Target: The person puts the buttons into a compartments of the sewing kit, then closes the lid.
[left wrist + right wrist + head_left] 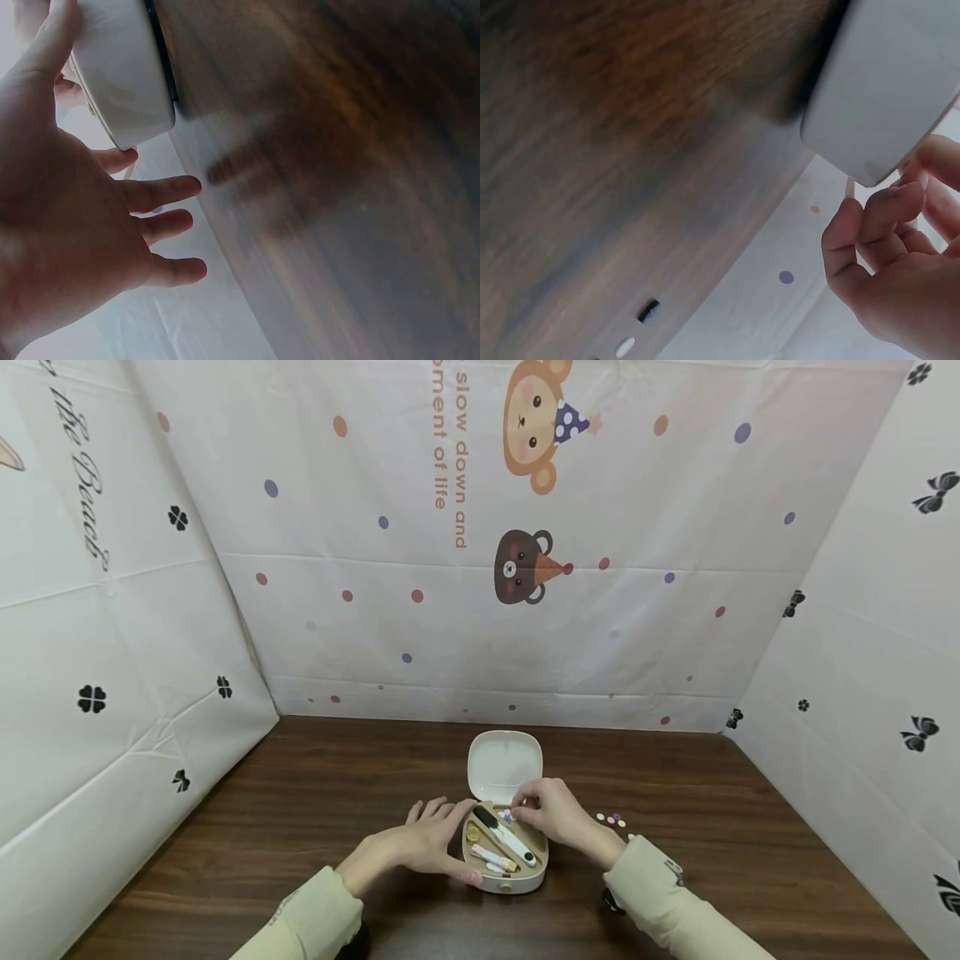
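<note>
A white box [512,885] with its lid [506,766] raised stands on the table, its tan insert holding small items. My left hand [427,843] lies along its left side, thumb at the front corner and index finger near the back rim; the other fingers [169,225] are spread and free. My right hand [557,812] reaches over the back right compartment with fingertips bent close together beside small white and blue pieces [505,816]. Whether they pinch something, I cannot tell. Across the insert lies a white tool [513,841] with a black end.
A yellow round item [472,832] and a pale tube [493,857] with a yellow end sit in the box's left compartments. Several small white, pink and purple discs [611,820] lie on the dark wooden table [360,760] to the right. Printed white cloth surrounds the table.
</note>
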The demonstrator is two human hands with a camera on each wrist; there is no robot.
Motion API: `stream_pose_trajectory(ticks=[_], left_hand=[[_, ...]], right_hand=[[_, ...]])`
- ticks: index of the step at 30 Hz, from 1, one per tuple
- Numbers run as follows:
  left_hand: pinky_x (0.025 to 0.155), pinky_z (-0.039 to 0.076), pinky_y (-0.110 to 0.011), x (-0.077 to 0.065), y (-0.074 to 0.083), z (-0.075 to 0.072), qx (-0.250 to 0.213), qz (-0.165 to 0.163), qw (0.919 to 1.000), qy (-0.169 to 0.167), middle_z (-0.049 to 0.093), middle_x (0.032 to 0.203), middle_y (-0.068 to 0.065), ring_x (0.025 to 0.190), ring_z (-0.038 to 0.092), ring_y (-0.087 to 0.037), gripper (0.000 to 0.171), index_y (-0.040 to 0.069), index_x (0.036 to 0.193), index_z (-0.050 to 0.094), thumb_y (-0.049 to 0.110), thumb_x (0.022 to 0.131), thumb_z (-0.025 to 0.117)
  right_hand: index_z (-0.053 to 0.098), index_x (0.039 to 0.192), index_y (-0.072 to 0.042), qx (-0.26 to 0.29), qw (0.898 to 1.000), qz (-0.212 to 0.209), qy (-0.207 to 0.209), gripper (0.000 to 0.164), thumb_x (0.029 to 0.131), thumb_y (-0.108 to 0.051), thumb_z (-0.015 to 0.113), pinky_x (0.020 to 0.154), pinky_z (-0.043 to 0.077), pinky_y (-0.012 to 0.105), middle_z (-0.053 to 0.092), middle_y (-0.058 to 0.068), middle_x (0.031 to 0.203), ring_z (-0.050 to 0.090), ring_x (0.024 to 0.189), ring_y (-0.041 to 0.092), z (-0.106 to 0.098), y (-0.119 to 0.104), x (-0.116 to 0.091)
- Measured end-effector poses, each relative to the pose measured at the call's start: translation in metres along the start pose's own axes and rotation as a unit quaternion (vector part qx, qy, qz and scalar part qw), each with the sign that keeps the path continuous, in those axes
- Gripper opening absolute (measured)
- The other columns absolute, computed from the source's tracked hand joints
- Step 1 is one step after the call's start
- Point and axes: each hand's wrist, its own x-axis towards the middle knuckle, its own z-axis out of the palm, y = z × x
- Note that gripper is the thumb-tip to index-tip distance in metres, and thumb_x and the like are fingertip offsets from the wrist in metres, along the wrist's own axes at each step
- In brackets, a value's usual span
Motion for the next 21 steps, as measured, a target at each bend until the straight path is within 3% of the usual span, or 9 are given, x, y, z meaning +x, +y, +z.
stream_pose_trajectory(ticks=[6,10,16,21], left_hand=[[0.112,0.014,-0.068,0.0,0.0,0.0,0.002,0.0,1.0,-0.002,0.037,0.151,-0.017,0.144,0.022,-0.042,0.105,0.021,0.152,0.02,0.069,0.072,0.07],[0.112,0.013,-0.067,0.0,0.0,0.0,0.0,-0.001,1.0,0.0,0.036,0.151,-0.016,0.144,0.021,-0.042,0.105,0.021,0.151,0.02,0.066,0.072,0.071],[0.112,0.013,-0.068,0.0,0.0,0.0,0.002,0.0,1.0,0.002,0.037,0.15,-0.016,0.144,0.021,-0.043,0.105,0.02,0.151,0.02,0.066,0.072,0.072],[0.111,0.013,-0.068,-0.001,0.001,0.0,0.001,0.001,1.0,0.002,0.037,0.15,-0.016,0.144,0.021,-0.043,0.105,0.02,0.151,0.02,0.066,0.072,0.072]], right_hand=[[0.076,0.082,-0.011,-0.051,0.998,-0.035,-0.008,0.009,0.084,-0.006,0.069,0.053,0.037,0.015,0.057,-0.008,0.066,0.042,0.059,-0.002,-0.005,-0.002,-0.007],[0.079,0.09,-0.012,-0.09,0.995,-0.035,-0.024,0.017,0.083,-0.005,0.065,0.049,0.033,0.015,0.051,-0.005,0.065,0.037,0.055,0.0,-0.006,-0.005,-0.012],[0.079,0.095,-0.012,-0.101,0.994,-0.013,-0.039,0.022,0.081,-0.006,0.063,0.047,0.031,0.017,0.049,-0.002,0.067,0.035,0.054,0.002,-0.005,-0.007,-0.015],[0.078,0.097,-0.012,-0.098,0.994,-0.032,-0.028,0.022,0.081,-0.004,0.063,0.049,0.033,0.016,0.048,-0.007,0.067,0.037,0.056,0.001,-0.007,-0.004,-0.016]])
